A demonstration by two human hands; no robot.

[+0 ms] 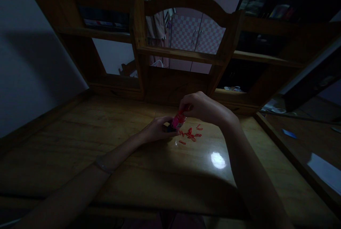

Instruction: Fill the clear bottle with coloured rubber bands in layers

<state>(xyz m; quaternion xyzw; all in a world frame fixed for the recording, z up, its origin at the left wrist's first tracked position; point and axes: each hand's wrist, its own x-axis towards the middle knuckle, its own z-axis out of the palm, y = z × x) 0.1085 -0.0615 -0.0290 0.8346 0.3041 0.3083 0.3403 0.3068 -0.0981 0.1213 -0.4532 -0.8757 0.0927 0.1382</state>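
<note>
My left hand (157,129) is wrapped around a small clear container (181,121), tilted above the desk. Bright pink and red bits show through its wall, and its lower part looks dark. Over the container's upper end, the fingers of my right hand (194,104) pinch some red loops (187,107). Whether these touch the contents, I cannot tell. A loose scatter of thin red loops (189,134) lies on the wood just right of my left fingertips. They look like small rubber bands, though the dim light blurs them.
The wooden desk (106,126) has a shelf frame (181,56) along its back. A wall (34,58) stands at the left. On the right, beyond a raised edge, are a white paper (325,170) and a blue card (289,133). Lamp glare (218,160) shines near my right forearm.
</note>
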